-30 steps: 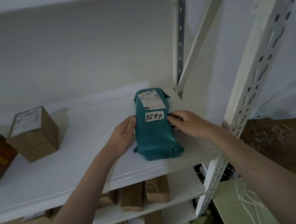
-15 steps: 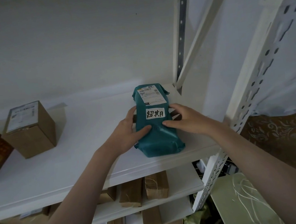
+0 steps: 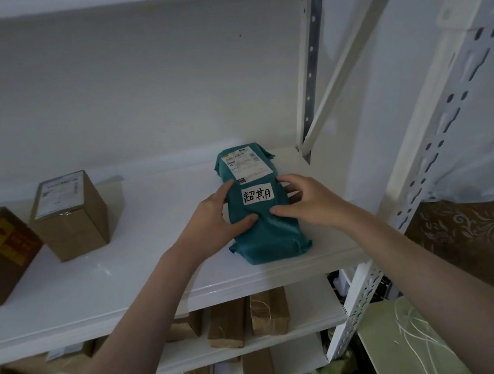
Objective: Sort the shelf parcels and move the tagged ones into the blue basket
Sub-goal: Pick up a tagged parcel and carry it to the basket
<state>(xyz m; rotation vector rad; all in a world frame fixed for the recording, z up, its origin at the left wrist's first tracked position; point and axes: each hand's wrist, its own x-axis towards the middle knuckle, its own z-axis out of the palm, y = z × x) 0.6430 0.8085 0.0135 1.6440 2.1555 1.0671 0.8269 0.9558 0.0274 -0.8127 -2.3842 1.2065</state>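
Since a second ago, closed in from beside the teal plastic mailer parcel (image 3: pixel 262 212) on the white shelf (image 3: pixel 133 278), left hand (image 3: pixel 215 217) and right hand (image 3: pixel 311 201) now gripping its flanks, thumbs pressed on top; slick wrap could slip free during lifting.

Matt teal plastic parcel (image 3: pixel 261 215)

patterned brown fabric (image 3: pixel 470 233), pale green surface (image 3: pixel 388 351)
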